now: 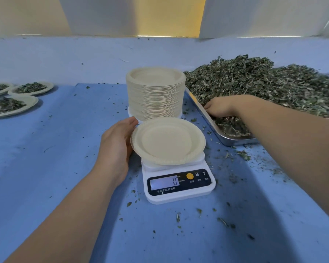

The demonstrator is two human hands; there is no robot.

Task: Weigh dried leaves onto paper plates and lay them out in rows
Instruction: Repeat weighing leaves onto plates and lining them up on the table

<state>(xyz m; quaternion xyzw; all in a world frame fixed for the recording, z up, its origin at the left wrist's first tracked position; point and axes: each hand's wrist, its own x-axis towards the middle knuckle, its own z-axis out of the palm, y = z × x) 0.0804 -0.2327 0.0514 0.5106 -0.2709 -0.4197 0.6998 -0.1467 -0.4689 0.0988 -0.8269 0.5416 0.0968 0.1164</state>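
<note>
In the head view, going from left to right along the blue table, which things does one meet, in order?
Filled beige paper plates, left hand, empty beige paper plate on the white digital scale, steel tray heaped with dried green leaves.

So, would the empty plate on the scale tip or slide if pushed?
The plate is probably light: the stack behind packs many thin ones. It overhangs the scale, so a push on its rim could tip or slide it.
</note>
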